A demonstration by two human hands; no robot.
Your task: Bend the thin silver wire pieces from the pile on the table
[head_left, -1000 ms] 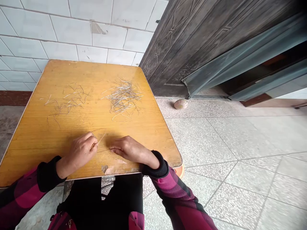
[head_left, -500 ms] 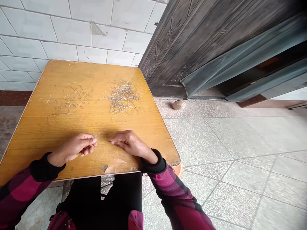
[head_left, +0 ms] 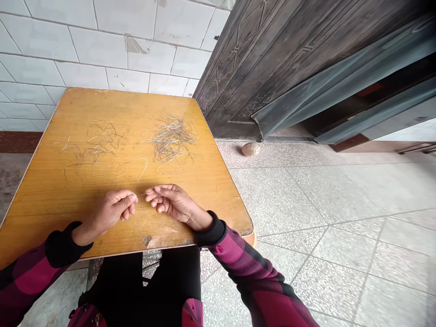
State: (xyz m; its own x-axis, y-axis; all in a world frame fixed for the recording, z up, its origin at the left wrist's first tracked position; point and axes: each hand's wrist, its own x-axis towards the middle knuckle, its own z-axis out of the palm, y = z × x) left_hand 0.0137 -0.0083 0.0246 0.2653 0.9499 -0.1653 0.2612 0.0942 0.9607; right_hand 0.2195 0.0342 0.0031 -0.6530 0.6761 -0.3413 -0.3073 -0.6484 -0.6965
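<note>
left hand (head_left: pixel 109 211) and right hand (head_left: pixel 175 202) have come apart since the earlier frame, and the wire pinched between them then no longer shows in that gap. a curved wire (head_left: pixel 143 169) lies loose on the table just above them, not touching either hand.

wooden table (head_left: pixel 37 218) with a yellow-orange grain finish and a thin pale edge, chipped patch (head_left: pixel 155 240) near the edge closest to the person. behind it is a white tile wall (head_left: pixel 91 50) with one chipped tile (head_left: pixel 134 45). to the right stands a dark embossed metal door (head_left: pixel 272 68) with a grey-green strip (head_left: pixel 344 86) along it. speckled stone floor tiles (head_left: pixel 323 204) run underneath, and a small round pale ball (head_left: pixel 251 149) sits on the floor by the door.

left hand rests low over the table, fingers curled and tips bunched, no held wire visible. right hand is half open, fingers loosely curled, palm turned partly up; a thin bit of wire may sit at the fingertips, too fine to tell. thin silvery wires lie in a dense tangled pile (head_left: pixel 172 138) and a sparser scatter (head_left: pixel 97 145), both farther up the table, well apart from the hands. checked pink and black sleeves (head_left: pixel 265 281) end in black cuffs (head_left: pixel 211 231).
</note>
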